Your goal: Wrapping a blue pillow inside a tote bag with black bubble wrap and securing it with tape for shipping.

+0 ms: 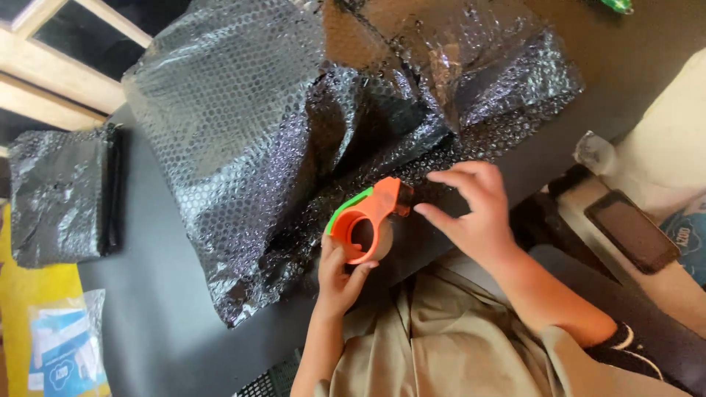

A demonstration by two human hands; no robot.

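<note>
My left hand (338, 278) grips an orange tape dispenser (365, 218) with a green strip along its top and a roll of clear tape in it. The dispenser rests against a large parcel wrapped in black bubble wrap (250, 140) lying on the dark grey table (158, 323). My right hand (474, 209) hovers just right of the dispenser's front end, fingers spread and thumb pointing toward it, over the wrap's near edge. It holds nothing that I can see.
A folded stack of black bubble wrap (62, 195) lies at the left. A plastic bag with blue and white contents (66, 349) sits at bottom left on yellow. A dark phone (632, 230) lies on a pale ledge at right, near a clear tape roll (594, 153).
</note>
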